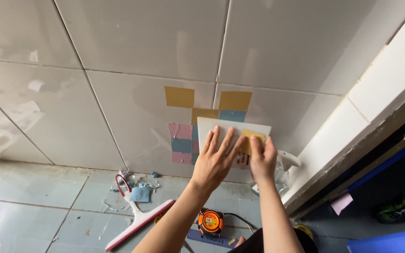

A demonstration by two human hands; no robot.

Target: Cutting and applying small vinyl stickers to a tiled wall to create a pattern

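Note:
A white backing sheet lies flat against the glossy tiled wall. My left hand presses on it with fingers spread. My right hand pinches a yellow square sticker at the sheet's right side. Yellow, blue and pink square stickers form a patchwork on the wall just left of and above the sheet.
On the tiled floor lie a red-and-white squeegee, an orange tape measure, a blue sticker scrap and small paper bits. A white plastic jug stands in the corner. A door frame runs along the right.

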